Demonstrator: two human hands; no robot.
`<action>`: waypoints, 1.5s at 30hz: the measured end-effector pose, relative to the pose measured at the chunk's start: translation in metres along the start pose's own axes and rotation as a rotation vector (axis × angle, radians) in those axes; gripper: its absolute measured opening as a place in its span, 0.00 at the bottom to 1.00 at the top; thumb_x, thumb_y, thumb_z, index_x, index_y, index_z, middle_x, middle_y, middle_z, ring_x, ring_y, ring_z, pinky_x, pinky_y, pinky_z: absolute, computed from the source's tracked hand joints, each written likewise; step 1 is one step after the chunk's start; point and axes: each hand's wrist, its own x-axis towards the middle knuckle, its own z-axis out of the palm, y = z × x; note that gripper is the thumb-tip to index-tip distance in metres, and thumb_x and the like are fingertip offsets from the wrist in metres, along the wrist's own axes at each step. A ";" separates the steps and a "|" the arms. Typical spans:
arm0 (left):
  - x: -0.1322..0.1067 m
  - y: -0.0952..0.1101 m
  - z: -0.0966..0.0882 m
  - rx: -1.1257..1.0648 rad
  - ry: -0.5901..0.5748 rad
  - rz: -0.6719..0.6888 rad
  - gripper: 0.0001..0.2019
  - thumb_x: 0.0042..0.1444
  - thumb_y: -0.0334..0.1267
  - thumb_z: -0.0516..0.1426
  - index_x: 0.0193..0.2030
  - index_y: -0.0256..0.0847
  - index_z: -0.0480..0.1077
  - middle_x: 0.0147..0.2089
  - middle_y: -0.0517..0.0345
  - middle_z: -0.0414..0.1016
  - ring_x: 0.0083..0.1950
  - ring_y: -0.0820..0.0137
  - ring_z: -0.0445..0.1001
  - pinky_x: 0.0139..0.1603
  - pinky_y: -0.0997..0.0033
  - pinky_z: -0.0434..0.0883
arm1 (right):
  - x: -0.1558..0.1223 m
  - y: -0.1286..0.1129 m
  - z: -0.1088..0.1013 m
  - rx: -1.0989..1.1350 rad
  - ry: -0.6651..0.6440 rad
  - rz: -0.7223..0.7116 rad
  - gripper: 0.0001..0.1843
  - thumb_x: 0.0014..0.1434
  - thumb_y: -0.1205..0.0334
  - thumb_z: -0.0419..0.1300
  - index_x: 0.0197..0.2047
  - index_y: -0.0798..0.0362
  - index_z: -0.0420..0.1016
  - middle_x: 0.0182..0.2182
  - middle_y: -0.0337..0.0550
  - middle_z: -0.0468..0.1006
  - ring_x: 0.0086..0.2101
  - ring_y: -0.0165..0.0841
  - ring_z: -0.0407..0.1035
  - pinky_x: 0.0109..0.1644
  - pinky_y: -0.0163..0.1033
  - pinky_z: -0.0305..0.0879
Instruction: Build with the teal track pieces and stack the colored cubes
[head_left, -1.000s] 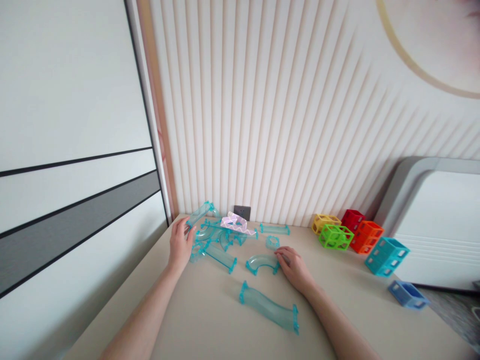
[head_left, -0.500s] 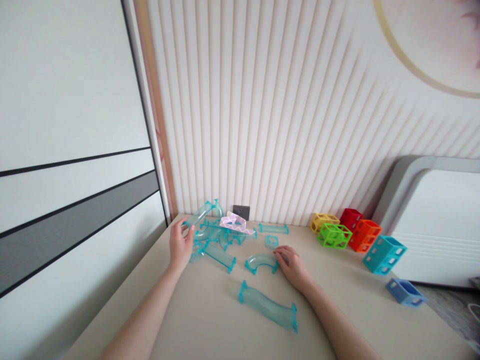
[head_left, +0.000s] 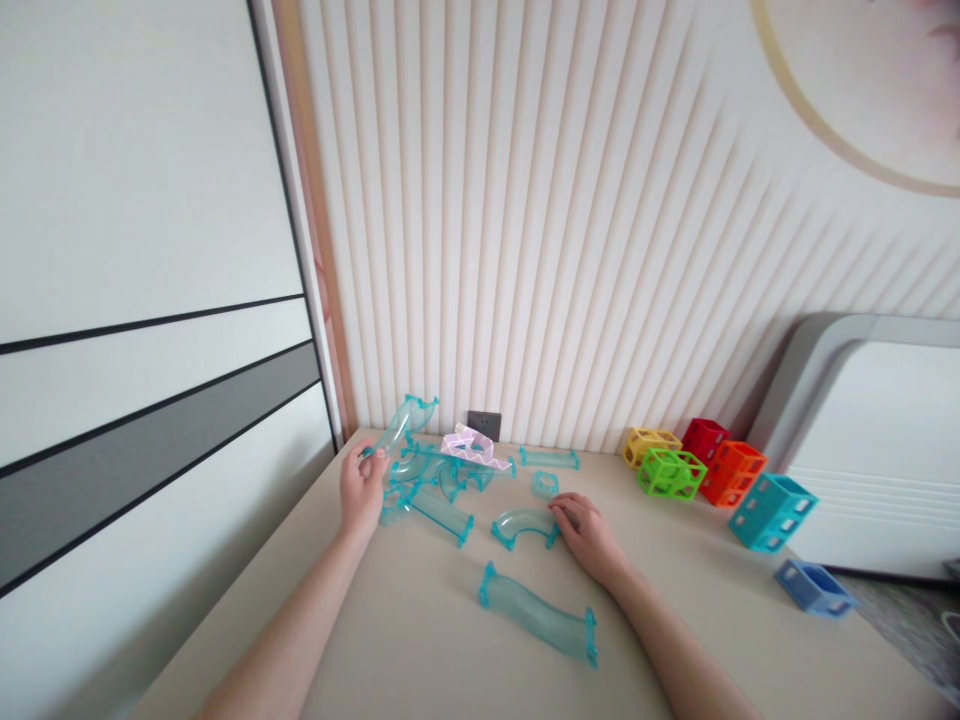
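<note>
My left hand point(head_left: 361, 486) is closed around the near end of a clear teal toy tube point(head_left: 397, 430), which tilts up and away towards the wall. Below and beside it lies a pile of similar teal tube pieces, among them a straight tube point(head_left: 442, 515). My right hand point(head_left: 587, 535) rests on the table with its fingers loosely extended, holding nothing I can see. Its fingertips are at the right end of a curved tube point(head_left: 523, 522); whether they touch it I cannot tell. Nearer to me lies a wavy tube point(head_left: 536, 613).
On the pile sits a pink-and-white patterned strip point(head_left: 466, 444). A small teal ring point(head_left: 545, 485) and another straight tube point(head_left: 550, 458) lie near the ribbed wall. At right stand coloured open-sided blocks, including a green block point(head_left: 671, 473) and a blue block point(head_left: 815, 587). A black socket point(head_left: 484, 426) is behind.
The tube in my left hand has turned, so its far end now shows a different bend. The right hand and the table pieces stay in place, apart from a slight camera shift.
</note>
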 end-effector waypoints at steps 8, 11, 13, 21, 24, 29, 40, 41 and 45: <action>-0.005 0.008 0.003 0.001 -0.047 0.018 0.25 0.57 0.54 0.61 0.54 0.40 0.65 0.45 0.50 0.76 0.44 0.62 0.81 0.48 0.57 0.78 | 0.000 0.002 0.001 -0.009 0.014 -0.001 0.17 0.66 0.56 0.51 0.41 0.52 0.80 0.43 0.50 0.80 0.45 0.40 0.73 0.54 0.45 0.68; -0.007 0.010 0.004 0.037 -0.064 0.048 0.25 0.56 0.53 0.62 0.54 0.40 0.66 0.46 0.50 0.75 0.44 0.63 0.80 0.47 0.61 0.78 | 0.000 -0.001 -0.002 -0.006 0.072 -0.021 0.16 0.66 0.56 0.51 0.42 0.51 0.80 0.44 0.51 0.79 0.46 0.42 0.73 0.55 0.47 0.68; -0.009 0.013 0.006 0.056 -0.073 0.073 0.24 0.56 0.52 0.63 0.53 0.40 0.67 0.49 0.49 0.74 0.46 0.64 0.79 0.46 0.64 0.78 | -0.002 -0.010 -0.007 0.002 0.105 -0.068 0.17 0.67 0.55 0.51 0.43 0.51 0.80 0.45 0.52 0.79 0.47 0.42 0.72 0.55 0.49 0.67; -0.031 0.030 0.014 0.287 -0.225 0.403 0.15 0.63 0.46 0.58 0.53 0.44 0.69 0.52 0.50 0.67 0.51 0.63 0.74 0.46 0.62 0.80 | -0.025 -0.091 -0.016 0.006 -0.311 -0.354 0.19 0.63 0.44 0.60 0.51 0.45 0.79 0.44 0.48 0.80 0.46 0.42 0.72 0.53 0.45 0.64; -0.040 0.034 0.018 0.375 -0.294 0.563 0.13 0.65 0.42 0.56 0.54 0.45 0.68 0.52 0.48 0.68 0.53 0.61 0.74 0.46 0.60 0.80 | -0.027 -0.105 -0.016 0.015 -0.429 -0.370 0.24 0.58 0.42 0.65 0.54 0.45 0.77 0.44 0.48 0.81 0.47 0.44 0.71 0.54 0.46 0.63; -0.053 0.038 0.024 0.477 -0.406 0.816 0.15 0.65 0.36 0.56 0.57 0.47 0.67 0.51 0.49 0.72 0.54 0.60 0.75 0.54 0.56 0.77 | -0.028 -0.107 -0.021 0.032 -0.526 -0.321 0.25 0.56 0.52 0.68 0.57 0.43 0.76 0.47 0.46 0.80 0.50 0.45 0.71 0.58 0.46 0.62; -0.063 0.043 0.027 0.523 -0.456 0.901 0.16 0.66 0.34 0.56 0.59 0.47 0.64 0.51 0.49 0.71 0.52 0.61 0.77 0.54 0.57 0.76 | -0.033 -0.104 -0.012 0.282 -0.425 -0.171 0.27 0.59 0.64 0.61 0.62 0.44 0.71 0.53 0.47 0.75 0.49 0.40 0.72 0.56 0.43 0.68; -0.064 0.043 0.028 0.519 -0.462 0.909 0.16 0.65 0.34 0.56 0.59 0.47 0.63 0.51 0.49 0.71 0.52 0.61 0.76 0.53 0.57 0.76 | -0.032 -0.101 -0.009 0.338 -0.373 -0.144 0.26 0.60 0.62 0.61 0.62 0.44 0.71 0.53 0.47 0.75 0.47 0.39 0.72 0.54 0.44 0.69; -0.069 0.049 0.031 0.492 -0.499 0.939 0.17 0.65 0.32 0.57 0.60 0.46 0.64 0.50 0.50 0.71 0.51 0.64 0.77 0.51 0.61 0.77 | -0.026 -0.091 0.001 0.740 -0.125 0.070 0.24 0.62 0.52 0.62 0.61 0.47 0.71 0.51 0.49 0.78 0.45 0.41 0.75 0.52 0.50 0.72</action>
